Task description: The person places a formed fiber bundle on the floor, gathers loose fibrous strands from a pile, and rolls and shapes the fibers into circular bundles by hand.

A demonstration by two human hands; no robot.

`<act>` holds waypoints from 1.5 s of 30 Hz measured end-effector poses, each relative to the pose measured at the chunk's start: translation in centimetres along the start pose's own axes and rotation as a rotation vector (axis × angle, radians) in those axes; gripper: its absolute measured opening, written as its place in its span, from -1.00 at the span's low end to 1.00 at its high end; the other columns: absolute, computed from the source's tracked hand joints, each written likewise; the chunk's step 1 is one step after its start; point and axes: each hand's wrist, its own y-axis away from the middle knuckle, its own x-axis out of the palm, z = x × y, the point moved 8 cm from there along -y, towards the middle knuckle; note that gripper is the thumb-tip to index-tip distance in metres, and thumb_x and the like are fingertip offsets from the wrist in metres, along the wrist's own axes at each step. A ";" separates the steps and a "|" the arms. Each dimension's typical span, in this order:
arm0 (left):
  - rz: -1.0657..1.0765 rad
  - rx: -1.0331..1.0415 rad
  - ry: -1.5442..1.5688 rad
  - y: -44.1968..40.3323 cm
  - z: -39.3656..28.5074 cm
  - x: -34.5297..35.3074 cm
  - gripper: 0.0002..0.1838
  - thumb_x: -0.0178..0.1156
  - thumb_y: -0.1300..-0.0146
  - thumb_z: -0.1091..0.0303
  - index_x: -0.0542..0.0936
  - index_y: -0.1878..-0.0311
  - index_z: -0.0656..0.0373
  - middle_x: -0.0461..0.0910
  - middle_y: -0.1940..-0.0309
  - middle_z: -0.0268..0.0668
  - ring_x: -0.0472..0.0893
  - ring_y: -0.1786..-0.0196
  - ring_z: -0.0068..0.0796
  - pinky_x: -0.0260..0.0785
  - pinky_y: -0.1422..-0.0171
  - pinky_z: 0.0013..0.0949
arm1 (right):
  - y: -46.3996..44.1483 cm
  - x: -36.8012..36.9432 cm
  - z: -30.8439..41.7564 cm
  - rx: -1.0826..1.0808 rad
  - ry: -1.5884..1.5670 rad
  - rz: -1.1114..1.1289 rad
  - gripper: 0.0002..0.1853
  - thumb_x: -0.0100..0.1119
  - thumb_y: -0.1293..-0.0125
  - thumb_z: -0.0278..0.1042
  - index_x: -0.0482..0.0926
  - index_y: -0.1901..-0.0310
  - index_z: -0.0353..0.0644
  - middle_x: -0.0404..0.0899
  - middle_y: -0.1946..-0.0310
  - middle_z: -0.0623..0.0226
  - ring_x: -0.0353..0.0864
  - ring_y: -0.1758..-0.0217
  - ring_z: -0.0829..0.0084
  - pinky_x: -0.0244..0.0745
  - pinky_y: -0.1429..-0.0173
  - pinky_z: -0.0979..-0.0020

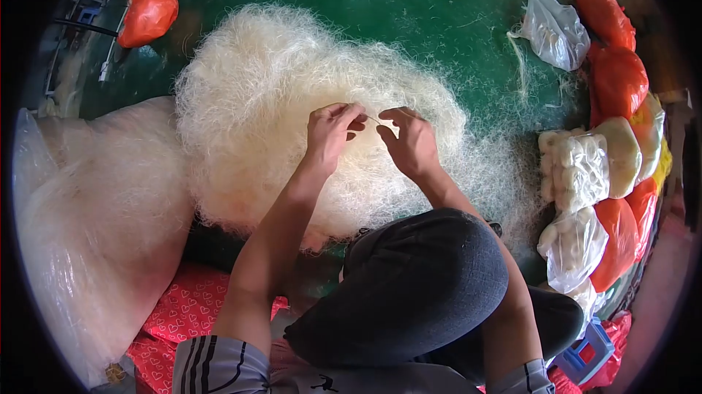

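Observation:
A large tangled heap of pale, cream-coloured fibre [256, 79] lies on the green floor. Over its middle, my left hand [336, 129] is closed, thumb and fingers pinched on a thin dark strand [373, 119]. The strand runs across the small gap toward my right hand [409, 138]. That hand's thumb and index finger are apart, curved around the strand's other end; whether they touch it cannot be made out. Both hands are close together above the fibre, fingertips facing each other.
A big clear bag of fibre [110, 211] stands at the left, above red heart-patterned cloth [190, 302]. Red bags [618, 79], packed white balls [574, 167] and a blue plastic item [589, 354] line the right. My bent knee [439, 277] rises below my hands.

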 end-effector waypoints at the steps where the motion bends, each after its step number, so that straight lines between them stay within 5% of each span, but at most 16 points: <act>1: 0.007 -0.019 0.060 0.0 0.3 0.0 -0.70 0.35 -0.44 0.10 0.74 0.10 0.18 0.78 0.25 -0.33 0.72 0.19 -0.53 0.46 0.10 -0.43 | 0.1 0.6 -0.5 0.048 -0.016 0.015 -0.73 0.38 -0.34 -0.29 0.74 0.01 -0.22 0.76 0.10 0.00 0.75 0.02 -0.01 0.64 -0.10 0.11; 8: 0.007 -0.075 0.169 -0.4 1.2 0.4 -0.72 0.31 -0.48 0.14 0.69 0.07 0.19 0.78 0.21 -0.26 0.73 0.21 -0.50 0.45 0.13 -0.45 | 1.0 -0.1 -1.1 0.266 0.017 0.099 -0.76 0.35 -0.38 -0.28 0.74 -0.01 -0.16 0.77 0.30 0.07 0.77 0.14 0.04 0.58 -0.07 0.06; 11: 0.007 -0.102 0.160 -0.2 1.4 0.7 -0.73 0.30 -0.49 0.13 0.69 0.09 0.17 0.79 0.21 -0.27 0.74 0.22 -0.49 0.45 0.13 -0.43 | 1.2 -2.0 1.7 -0.033 0.279 -0.111 -0.79 0.35 -0.42 -0.25 0.77 0.01 -0.13 0.80 0.28 0.14 0.78 0.28 0.14 0.61 0.17 0.16; 14: 0.004 -0.147 0.180 0.0 1.7 1.0 -0.72 0.26 -0.50 0.12 0.69 0.09 0.16 0.78 0.23 -0.28 0.74 0.22 -0.48 0.45 0.12 -0.40 | 1.4 -2.7 3.0 -0.162 0.459 -0.178 -0.79 0.28 -0.47 -0.24 0.75 -0.02 -0.10 0.80 0.21 0.21 0.77 0.23 0.20 0.57 0.11 0.17; 17: -0.019 -0.203 0.223 -0.5 2.6 0.4 -0.73 0.23 -0.50 0.13 0.69 0.09 0.15 0.76 0.24 -0.30 0.73 0.23 -0.47 0.46 0.11 -0.38 | 1.9 -3.9 3.2 -0.097 0.570 -0.017 -0.80 0.24 -0.49 -0.22 0.72 0.00 -0.08 0.80 0.18 0.27 0.75 0.19 0.23 0.55 0.03 0.19; 20: -0.046 -0.236 0.280 -2.2 4.9 -0.9 -0.76 0.22 -0.47 0.14 0.66 0.10 0.13 0.72 0.25 -0.31 0.71 0.23 -0.43 0.47 0.12 -0.36 | 3.5 -7.3 3.6 -0.089 0.526 0.227 -0.82 0.12 -0.42 -0.34 0.69 0.26 -0.15 0.71 0.40 0.14 0.74 0.27 0.09 0.56 0.06 0.05; 22: -0.084 -0.230 0.287 -3.1 5.9 -1.7 -0.75 0.22 -0.47 0.13 0.66 0.10 0.13 0.71 0.25 -0.32 0.70 0.23 -0.42 0.47 0.13 -0.37 | 3.6 -10.9 4.8 -0.009 0.254 0.585 -0.75 0.13 -0.43 -0.30 0.77 0.26 -0.22 0.76 0.32 0.00 0.79 0.21 0.04 0.66 0.08 0.14; 24: -0.109 -0.242 0.269 -3.1 6.1 -2.1 -0.73 0.22 -0.48 0.11 0.65 0.07 0.14 0.70 0.26 -0.33 0.70 0.24 -0.43 0.46 0.14 -0.38 | 2.4 -16.0 1.8 0.274 -0.413 0.732 -0.65 0.13 -0.55 -0.17 0.77 -0.03 -0.26 0.84 0.15 0.13 0.83 0.16 0.35 0.66 0.11 0.31; 26: -0.099 -0.243 0.248 -2.7 6.0 -2.0 -0.72 0.21 -0.49 0.10 0.65 0.06 0.14 0.70 0.26 -0.33 0.69 0.24 -0.44 0.46 0.15 -0.39 | -0.7 -23.9 -6.0 0.452 -0.767 -0.021 -0.63 0.16 -0.53 -0.22 0.69 -0.14 -0.35 0.81 0.10 0.10 0.80 0.22 0.35 0.63 0.16 0.34; 27: -0.104 -0.239 0.243 -2.5 5.9 -2.0 -0.71 0.21 -0.49 0.10 0.64 0.05 0.14 0.69 0.26 -0.33 0.69 0.24 -0.45 0.45 0.15 -0.40 | -0.5 -26.9 -9.5 0.577 -0.463 -0.477 -0.70 0.12 -0.51 -0.28 0.71 0.00 -0.32 0.79 0.11 0.13 0.77 0.26 0.38 0.60 0.20 0.35; 29: -0.120 -0.209 0.214 -1.9 5.7 -2.2 -0.71 0.21 -0.50 0.10 0.64 0.04 0.15 0.69 0.25 -0.33 0.69 0.24 -0.46 0.45 0.15 -0.41 | 2.0 -28.0 -26.6 0.852 0.308 -0.437 -0.77 0.11 -0.50 -0.34 0.72 0.08 -0.25 0.78 0.07 0.16 0.73 0.30 0.42 0.58 0.25 0.36; 32: -0.153 -0.158 0.161 -1.1 5.3 -2.4 -0.70 0.22 -0.49 0.10 0.65 0.06 0.16 0.70 0.26 -0.33 0.69 0.26 -0.48 0.44 0.20 -0.44 | 2.3 -16.8 -21.4 0.876 0.053 -0.212 -0.44 0.37 -0.41 -0.13 0.58 -0.33 -0.29 0.74 -0.10 0.06 0.75 0.13 0.37 0.71 0.02 0.26; 34: -0.163 -0.109 0.122 -0.8 5.2 -2.6 -0.71 0.24 -0.48 0.11 0.66 0.09 0.16 0.70 0.28 -0.32 0.69 0.27 -0.50 0.44 0.21 -0.44 | 1.9 -8.2 -21.8 0.821 -0.117 0.058 0.25 0.60 -0.14 0.26 0.07 -0.65 -0.28 0.32 -0.57 -0.01 0.33 -0.62 0.01 0.41 -0.56 0.13; 36: -0.173 -0.048 0.068 0.0 4.4 -2.3 -0.72 0.23 -0.48 0.12 0.67 0.12 0.17 0.71 0.31 -0.32 0.68 0.28 -0.51 0.45 0.20 -0.44 | 1.2 -2.2 -22.8 0.686 -0.139 0.161 0.57 0.70 0.15 0.42 -0.11 -0.68 -0.31 0.19 -0.63 -0.07 0.23 -0.67 0.00 0.29 -0.64 0.10; 42: -0.242 0.136 -0.167 2.2 2.6 -3.6 -0.76 0.21 -0.38 0.23 0.69 0.32 0.18 0.70 0.38 -0.37 0.64 0.28 -0.57 0.45 0.12 -0.44 | -0.8 7.0 -19.1 0.645 -0.230 0.364 0.73 0.75 0.23 0.39 -0.36 -0.68 -0.31 0.32 -0.53 -0.21 0.33 -0.60 -0.05 0.36 -0.56 0.14; 45: -0.236 0.203 -0.241 2.2 2.7 -4.7 -0.74 0.19 -0.37 0.26 0.66 0.37 0.22 0.62 0.44 -0.40 0.57 0.32 -0.61 0.44 0.11 -0.43 | -1.5 2.1 -19.0 0.705 0.174 -0.140 0.30 0.75 0.07 0.08 0.14 -0.61 -0.24 0.58 -0.16 0.00 0.56 -0.20 0.01 0.50 -0.28 0.10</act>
